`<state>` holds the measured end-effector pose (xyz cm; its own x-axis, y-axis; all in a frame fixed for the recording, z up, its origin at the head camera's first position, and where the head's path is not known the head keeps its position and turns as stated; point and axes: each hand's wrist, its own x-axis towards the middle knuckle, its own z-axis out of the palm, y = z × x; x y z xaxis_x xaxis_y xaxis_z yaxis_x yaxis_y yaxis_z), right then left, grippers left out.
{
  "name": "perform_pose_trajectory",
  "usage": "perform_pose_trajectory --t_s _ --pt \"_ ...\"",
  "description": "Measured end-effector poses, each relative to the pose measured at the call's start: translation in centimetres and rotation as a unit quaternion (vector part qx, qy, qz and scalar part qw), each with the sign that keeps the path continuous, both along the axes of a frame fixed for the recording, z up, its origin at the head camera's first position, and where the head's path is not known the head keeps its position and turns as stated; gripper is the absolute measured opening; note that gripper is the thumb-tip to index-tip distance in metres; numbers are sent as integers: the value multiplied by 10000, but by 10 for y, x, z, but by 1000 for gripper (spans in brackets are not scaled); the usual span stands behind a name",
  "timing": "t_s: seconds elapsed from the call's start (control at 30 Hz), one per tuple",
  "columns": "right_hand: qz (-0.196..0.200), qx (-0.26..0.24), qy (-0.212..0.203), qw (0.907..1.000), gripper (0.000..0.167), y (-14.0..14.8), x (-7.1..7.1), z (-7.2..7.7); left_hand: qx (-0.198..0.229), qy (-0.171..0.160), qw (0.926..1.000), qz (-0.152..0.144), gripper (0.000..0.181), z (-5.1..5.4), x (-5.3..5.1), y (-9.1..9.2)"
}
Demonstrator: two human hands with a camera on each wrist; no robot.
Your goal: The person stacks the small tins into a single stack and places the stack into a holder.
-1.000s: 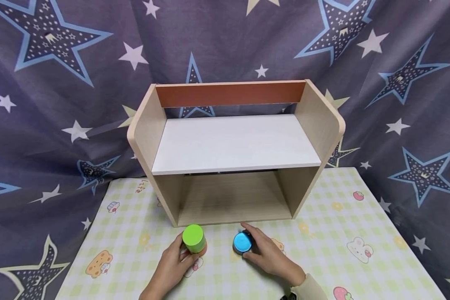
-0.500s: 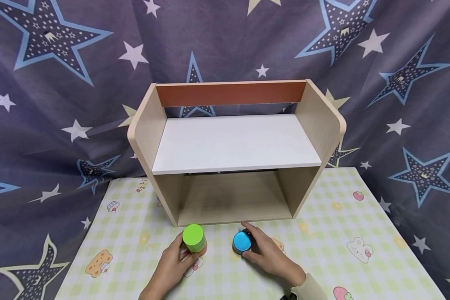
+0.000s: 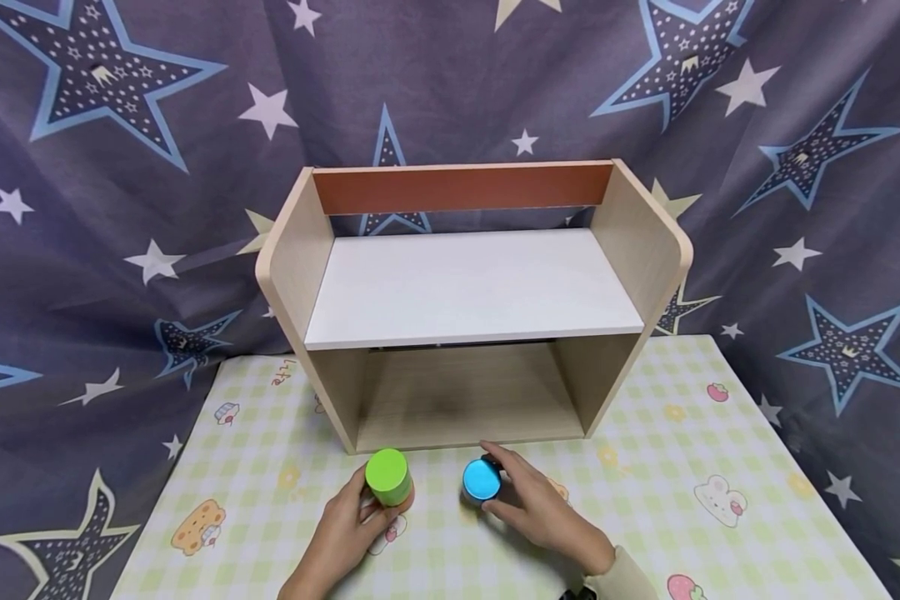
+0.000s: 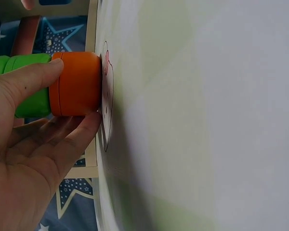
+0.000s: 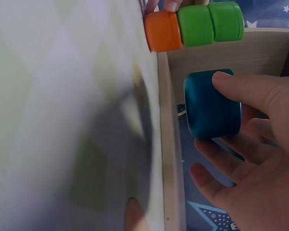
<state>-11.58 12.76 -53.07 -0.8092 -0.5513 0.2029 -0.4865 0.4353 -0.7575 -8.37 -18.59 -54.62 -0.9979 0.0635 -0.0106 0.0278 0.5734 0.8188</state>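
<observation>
My left hand (image 3: pixel 342 529) grips a stack of small round cylinders that stands upright on the table. At the bottom is an orange cylinder (image 4: pixel 77 83), with green pieces (image 5: pixel 196 25) above it. In the left wrist view the thumb lies against the stack on one side and the fingers on the other. My right hand (image 3: pixel 537 510) holds a blue cylinder (image 5: pixel 209 103) with a seam near its top, between thumb and fingers. The right wrist view shows a gap between the blue cylinder and the tabletop. From the head view only its bright blue top is plainly seen.
A wooden shelf unit (image 3: pixel 472 287) with a white middle board stands just behind both hands. Under everything lies a green-checked tablecloth (image 3: pixel 645 517) with printed animals and fruit. A dark star-patterned curtain (image 3: pixel 450 75) hangs behind.
The blue cylinder has risen slightly and shifted a little up and left in the head view, with my right hand. My left hand and its stack stay where they were.
</observation>
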Motion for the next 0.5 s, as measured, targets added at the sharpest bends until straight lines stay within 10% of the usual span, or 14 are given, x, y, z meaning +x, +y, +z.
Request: perform_pose_trajectory --t_s 0.5 --pt "86 -151 372 9992 83 -3 0 14 58 -22 10000 -43 75 1 -1 0"
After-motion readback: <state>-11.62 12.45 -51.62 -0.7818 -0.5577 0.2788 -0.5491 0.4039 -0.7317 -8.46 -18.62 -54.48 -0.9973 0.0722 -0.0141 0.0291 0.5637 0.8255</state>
